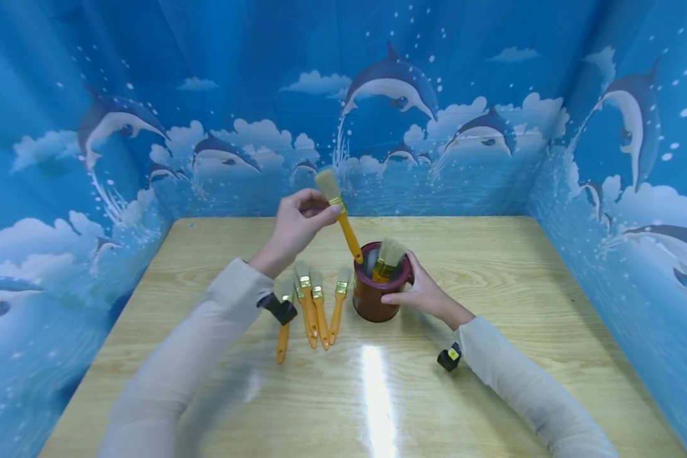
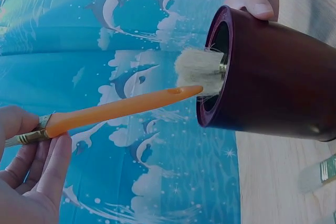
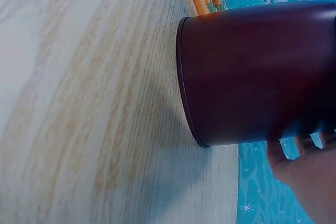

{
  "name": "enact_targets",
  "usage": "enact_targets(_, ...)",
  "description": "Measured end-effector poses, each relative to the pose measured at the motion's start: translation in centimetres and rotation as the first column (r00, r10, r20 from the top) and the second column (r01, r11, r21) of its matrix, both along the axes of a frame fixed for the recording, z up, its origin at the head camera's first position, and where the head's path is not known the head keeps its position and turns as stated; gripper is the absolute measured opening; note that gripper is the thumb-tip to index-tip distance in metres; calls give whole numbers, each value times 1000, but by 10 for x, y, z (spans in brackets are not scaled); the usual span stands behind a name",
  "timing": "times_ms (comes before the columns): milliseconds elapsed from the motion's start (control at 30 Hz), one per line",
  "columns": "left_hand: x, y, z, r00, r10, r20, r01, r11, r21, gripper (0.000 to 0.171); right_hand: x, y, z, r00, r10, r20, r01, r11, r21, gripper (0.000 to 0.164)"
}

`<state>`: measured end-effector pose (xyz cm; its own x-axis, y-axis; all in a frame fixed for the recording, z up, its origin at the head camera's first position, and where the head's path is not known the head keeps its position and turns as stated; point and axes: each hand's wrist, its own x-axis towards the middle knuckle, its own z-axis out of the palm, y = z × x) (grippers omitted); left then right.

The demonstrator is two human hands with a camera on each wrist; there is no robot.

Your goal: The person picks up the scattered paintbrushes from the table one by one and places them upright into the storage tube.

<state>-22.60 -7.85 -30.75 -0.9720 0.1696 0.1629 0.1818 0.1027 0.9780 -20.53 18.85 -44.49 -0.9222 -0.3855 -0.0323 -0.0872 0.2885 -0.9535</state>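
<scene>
My left hand (image 1: 302, 219) pinches a paintbrush (image 1: 350, 236) near its metal band, bristles up and orange handle slanting down. The handle's end overlaps the rim of a dark red-brown cup (image 1: 376, 302) in the head view. In the left wrist view, the orange handle (image 2: 123, 109) points at the cup's mouth (image 2: 210, 109). Pale bristles (image 1: 392, 252) of brushes standing inside rise above the rim; their handles are hidden in the cup. My right hand (image 1: 426, 292) grips the cup's right side, thumb at the front, other fingers behind it.
Several more paintbrushes (image 1: 320, 312) with orange handles lie left of the cup, bristles pointing away from me. The wooden table (image 1: 481, 267) ends at a blue dolphin-print curtain (image 1: 252, 95) behind and on both sides. Light glares off the table (image 1: 378, 394) in front of the cup.
</scene>
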Motion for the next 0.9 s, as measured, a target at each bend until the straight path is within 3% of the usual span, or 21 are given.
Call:
enact_targets(267, -3, 18, -11, 1000, 0, -7, -1, 998, -59, 24, 0, 0, 0, 1000, 5, 6, -5, 1000, -3, 108)
enact_targets(567, -5, 28, -30, 996, -34, -80, 15, 974, -226, 20, 0, -1, 0, 1000, 13, -1, -13, 1000, -26, 106)
enact_targets(900, -7, 32, -43, 990, -58, -132, 19, 960, -281, 23, 1, 0, 1, 1000, 17, -10, -17, 999, -44, 104)
